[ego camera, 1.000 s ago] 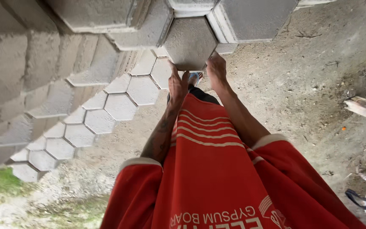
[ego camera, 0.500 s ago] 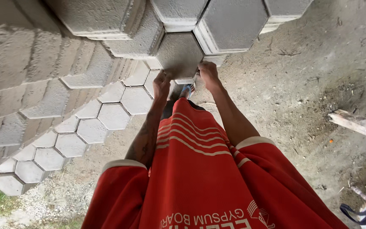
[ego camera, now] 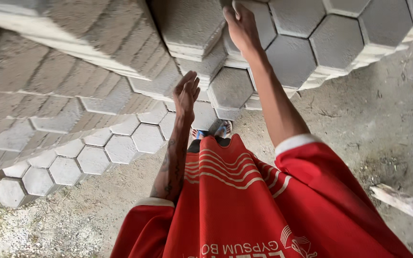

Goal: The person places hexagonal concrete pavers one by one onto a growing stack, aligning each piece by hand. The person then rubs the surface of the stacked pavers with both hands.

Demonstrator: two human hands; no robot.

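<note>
Left hand is open with fingers spread, resting against the stacked pavers and holding nothing. Beyond it, right hand curls over the top edge of a hexagonal paver in the upper stack. Concrete: likely heavy, stiff, rough, chippable at corners; best gripped by opposite edges. Tight neighbours crowd the grip. Plank lies well right.

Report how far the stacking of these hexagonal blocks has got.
Done: tall stacks of grey hexagonal blocks stand in rows, with a low row beside them. In hand: the right hand grips a block on top of a stack; the left hand is open, just off the stack's side. Left: no loose blocks show on the dirt ground.
</note>
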